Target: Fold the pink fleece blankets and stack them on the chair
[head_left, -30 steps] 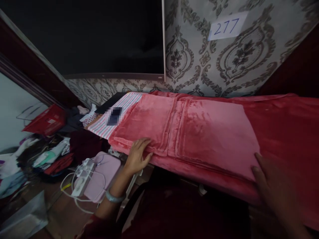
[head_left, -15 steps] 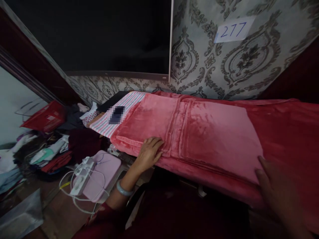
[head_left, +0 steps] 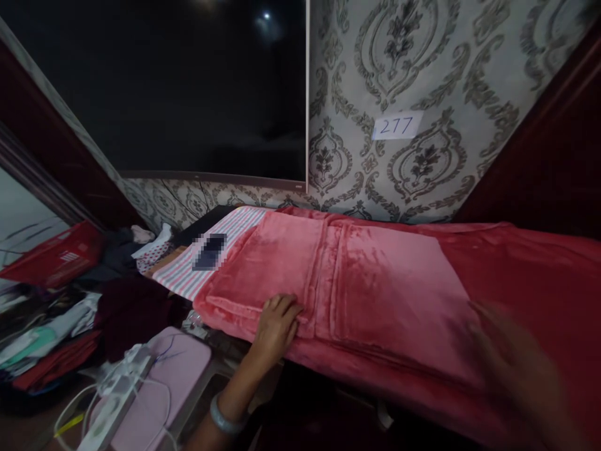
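Head view gives me, largest first, one patterned wall [head_left: 399, 181], and below it one red plush blanket [head_left: 535, 275] spread along the table [head_left: 197, 227], draped over its front edge, so the cover hides most of what carries it. One dark screen [head_left: 188, 94] is on the wall above the table's far left corner, out of the cloth's way. On the blanket I count two paler panels: a left panel [head_left: 267, 263] and a right panel [head_left: 394, 282], side by side with a ridged seam between; I can't tell whether they're one piece. One striped cloth [head_left: 235, 225] pokes out at the table's left end. I see two hands: the left hand [head_left: 275, 332] lies loosely open on the left panel near the front edge, I'd judge to steady the fold; the right hand [head_left: 521, 357], blurred, has extended fingers by the right panel's outer edge, gripping nothing I can see, contact unclear. Smaller: one paper label [head_left: 397, 125], one bangle [head_left: 225, 416].
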Demonstrator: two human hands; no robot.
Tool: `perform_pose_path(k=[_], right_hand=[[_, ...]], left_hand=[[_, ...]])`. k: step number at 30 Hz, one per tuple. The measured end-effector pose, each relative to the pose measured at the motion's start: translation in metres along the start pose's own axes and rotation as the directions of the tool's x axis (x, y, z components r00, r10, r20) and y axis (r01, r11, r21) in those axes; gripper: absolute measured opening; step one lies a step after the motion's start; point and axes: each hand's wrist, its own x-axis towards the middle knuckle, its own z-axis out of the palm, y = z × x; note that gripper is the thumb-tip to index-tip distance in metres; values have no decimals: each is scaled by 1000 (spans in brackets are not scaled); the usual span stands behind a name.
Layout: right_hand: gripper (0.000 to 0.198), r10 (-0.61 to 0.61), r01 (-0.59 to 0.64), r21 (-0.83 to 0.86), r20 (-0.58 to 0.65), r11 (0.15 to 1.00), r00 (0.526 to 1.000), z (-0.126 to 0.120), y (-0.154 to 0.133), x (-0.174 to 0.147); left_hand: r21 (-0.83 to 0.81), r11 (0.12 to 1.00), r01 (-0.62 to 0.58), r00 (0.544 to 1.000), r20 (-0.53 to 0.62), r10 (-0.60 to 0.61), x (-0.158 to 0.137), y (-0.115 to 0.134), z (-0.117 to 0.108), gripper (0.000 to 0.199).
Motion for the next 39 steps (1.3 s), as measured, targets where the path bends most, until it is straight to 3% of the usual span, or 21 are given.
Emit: perform_pose_path(k=[3,7,10,13,20,26,30,33,39], right_hand=[[42,-196,181,167,78,969,978,23,-46,55],[35,-378,318,264,224,911,898,84,-111,130],[36,-276,241,135,438,961,856,133,-150,177],[34,-223,214,76,484,974,846,173,-175,211],[27,-133,131,38,489,991,862,238,-186,257],[20,-217,101,263,459,960,861,278,-183,283],[20,-285,74,455,415,887,864,294,-184,291],[26,-300,43,550,386,834,872,301,-187,286],[22,-268,3,586,365,810,892,300,-194,282]], left_hand=[[-63,998,-14,997,-80,9,0,-2,0,30],[-147,989,-7,971,-239,-29,3,-5,-3,29],[-198,980,-14,958,-285,-44,6,-7,-8,24],[-208,978,7,956,-284,-68,10,-9,-10,23],[-178,984,28,940,-330,-87,7,-9,-7,21],[-151,988,33,941,-329,-82,-5,-16,-2,23],[-107,994,17,960,-275,-46,-13,-22,2,28],[-130,990,61,955,-280,-95,-11,-17,2,28],[-187,980,60,965,-239,-105,1,1,-5,30]])
